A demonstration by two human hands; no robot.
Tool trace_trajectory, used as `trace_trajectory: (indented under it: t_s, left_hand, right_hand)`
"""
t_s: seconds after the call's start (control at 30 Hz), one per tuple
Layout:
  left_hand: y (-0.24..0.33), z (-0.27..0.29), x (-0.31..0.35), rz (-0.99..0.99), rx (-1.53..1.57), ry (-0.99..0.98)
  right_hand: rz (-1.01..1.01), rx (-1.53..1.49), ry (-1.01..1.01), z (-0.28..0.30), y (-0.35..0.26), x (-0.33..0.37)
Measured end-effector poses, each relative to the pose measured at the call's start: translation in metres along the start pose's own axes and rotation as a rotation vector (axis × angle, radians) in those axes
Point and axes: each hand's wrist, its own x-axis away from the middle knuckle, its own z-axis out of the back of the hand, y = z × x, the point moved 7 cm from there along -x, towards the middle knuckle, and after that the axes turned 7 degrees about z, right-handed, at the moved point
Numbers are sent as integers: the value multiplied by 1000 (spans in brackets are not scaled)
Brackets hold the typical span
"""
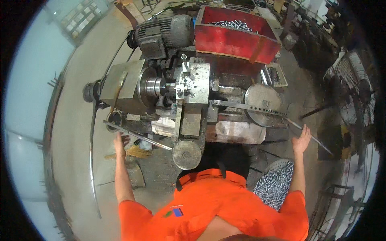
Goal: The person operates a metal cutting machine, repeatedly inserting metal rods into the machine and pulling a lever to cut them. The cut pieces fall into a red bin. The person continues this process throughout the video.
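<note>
My left hand (121, 143) is open, fingers apart, just below the upper end of a long metal lever (148, 139). That lever slants down to a round metal disc (187, 155) at the machine's front. My right hand (302, 139) has its fingers stretched up and its thumb apart. It lies against or just in front of a thin metal rod (320, 145); contact is hard to make out. The rod extends from a perforated bar (257, 108) above a larger disc (263, 98). Between my hands stands a small lathe-like machine with a chuck (152, 86) and a tool block (198, 82).
A red bin (235, 44) holding small metal parts stands behind the machine, beside an electric motor (165, 35). Many similar parts fill a container (275, 184) by my right forearm. A straw brush (138, 152) lies below left. A wire-guarded fan (354, 84) stands right.
</note>
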Motion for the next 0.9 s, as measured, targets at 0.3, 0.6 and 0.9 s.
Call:
trace_trajectory:
  t_s: [0.3, 0.6, 0.9]
  left_hand:
    - [-68, -68, -8, -394, -1505, 133]
    - [-101, -59, -24, -267, -1587, -215]
    - [-91, -34, 15, -187, -1122, -117]
  right_hand:
    - [-96, -420, -245, -11, -43, 73]
    - [35, -586, -242, 24, -96, 36]
    - [634, -964, -181, 135, -318, -109]
